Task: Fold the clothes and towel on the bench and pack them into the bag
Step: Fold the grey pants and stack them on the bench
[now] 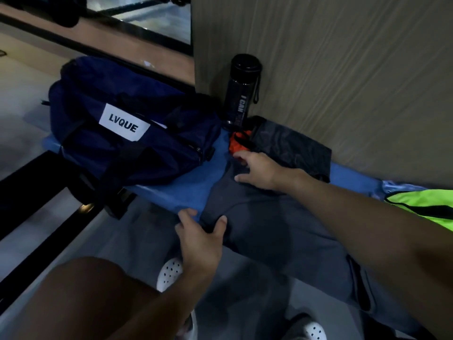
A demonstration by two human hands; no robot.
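The grey garment (pixel 264 227) lies spread on the blue bench (pixel 186 190), its near part seemingly hanging over the edge, right of the navy duffel bag (pixel 122 114). The left hand (pixel 199 238) rests on its near-left corner, grip wide. The right hand (pixel 257 171) presses the far edge, fingers spread, holding nothing. The overhang's weight could drag it floorward mid-fold, and the right hand might snag the orange cloth (pixel 239 144) just beyond.

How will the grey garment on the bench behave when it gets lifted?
Probably floppy: the grey garment drapes over the bench edge and sags floorward. Likely light, since it lies thin and creased under the right hand and left hand. It may slide off the smooth-looking bench if released.
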